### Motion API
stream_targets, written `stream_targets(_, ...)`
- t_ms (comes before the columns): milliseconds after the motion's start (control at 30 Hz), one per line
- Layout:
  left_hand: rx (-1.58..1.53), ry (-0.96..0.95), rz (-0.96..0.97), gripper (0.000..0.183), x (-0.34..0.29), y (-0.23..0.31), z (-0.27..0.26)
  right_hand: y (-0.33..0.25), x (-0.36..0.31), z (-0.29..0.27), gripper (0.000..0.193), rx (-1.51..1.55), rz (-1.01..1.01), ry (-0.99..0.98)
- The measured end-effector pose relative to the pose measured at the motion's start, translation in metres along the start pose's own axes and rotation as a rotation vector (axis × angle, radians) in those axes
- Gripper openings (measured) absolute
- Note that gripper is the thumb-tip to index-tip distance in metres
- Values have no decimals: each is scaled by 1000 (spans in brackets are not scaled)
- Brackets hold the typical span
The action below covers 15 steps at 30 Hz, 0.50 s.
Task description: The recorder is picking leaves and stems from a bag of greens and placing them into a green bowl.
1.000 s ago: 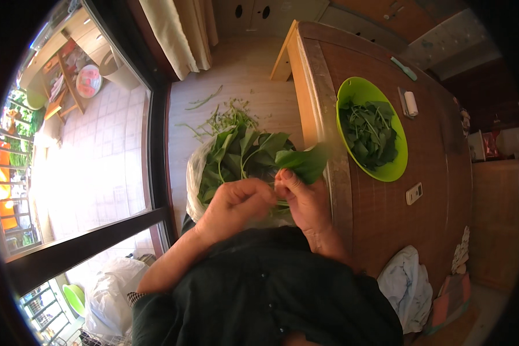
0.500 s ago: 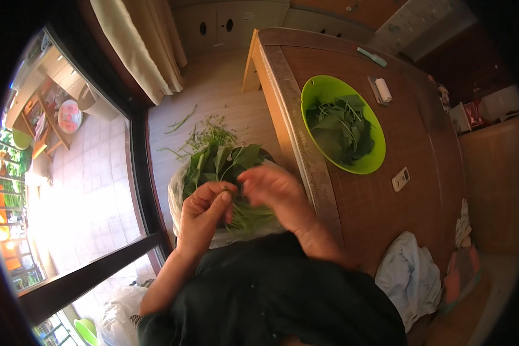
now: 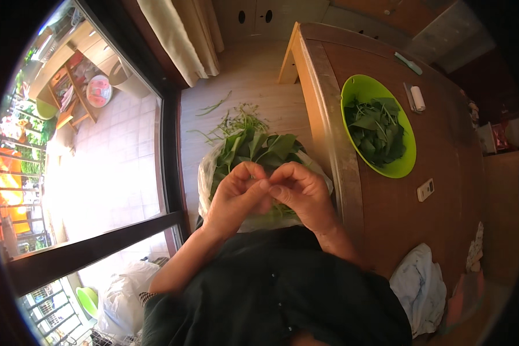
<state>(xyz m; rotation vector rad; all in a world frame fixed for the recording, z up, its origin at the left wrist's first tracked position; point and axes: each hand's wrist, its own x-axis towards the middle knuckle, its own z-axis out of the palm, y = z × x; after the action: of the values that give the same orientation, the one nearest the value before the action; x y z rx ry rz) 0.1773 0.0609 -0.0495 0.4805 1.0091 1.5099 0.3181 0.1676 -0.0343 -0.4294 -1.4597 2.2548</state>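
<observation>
Both my hands meet over a clear plastic bag (image 3: 206,183) full of leafy greens (image 3: 254,147). My left hand (image 3: 236,193) is closed in a pinch, thumb against the fingers. Close against it, my right hand (image 3: 303,193) is pinched as well, the fingertips of the two nearly touching. Whatever lies between the fingertips is too small or hidden to make out. Green stems show in the bag below the hands. To the right, a bright green plastic basin (image 3: 409,158) on the table holds picked leaves (image 3: 378,130).
Stem trimmings (image 3: 242,121) lie on the floor beyond the bag. The brown table (image 3: 380,225) carries a remote control (image 3: 425,190), a white roll (image 3: 417,99), a pale green-handled tool (image 3: 408,63) and a light cloth (image 3: 418,288). A glass door frame (image 3: 170,144) stands at left.
My right hand, blurred and apart before, has come in to meet the left at the fingertips. The whole view has shifted, so the table and basin appear farther right.
</observation>
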Motion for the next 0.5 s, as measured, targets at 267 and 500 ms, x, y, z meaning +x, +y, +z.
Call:
stream_targets(267, 118, -108, 13, 24, -12, 4, -6, -7, 1, -15, 12, -73, -157, 229)
stream_targets(500, 283, -8, 0, 17, -13, 21, -2, -37, 7, -7, 9, -427, -264, 171)
